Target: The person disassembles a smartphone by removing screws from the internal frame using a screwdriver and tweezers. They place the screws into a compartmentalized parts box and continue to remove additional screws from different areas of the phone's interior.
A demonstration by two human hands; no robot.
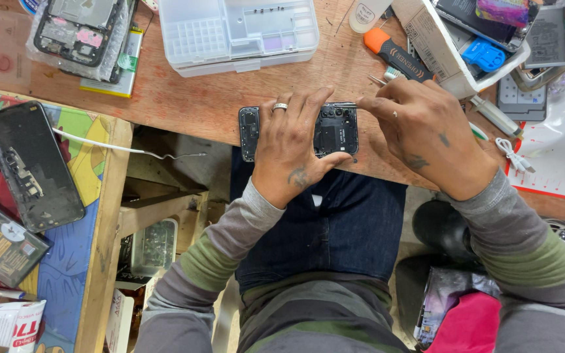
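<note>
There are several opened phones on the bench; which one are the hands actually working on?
The opened phone at the bench edge: the left hand pins it while the right hand works at its top edge. The others lie untouched at left and upper left.

You're looking at a clear plastic organizer box sitting at the top of the wooden bench, with an orange-handled screwdriver lying to its right beside a white tray of parts. A stripped phone chassis is resting top left, another dark phone back is lying on the colourful side table, and a thin white cable is trailing off its edge.
</note>
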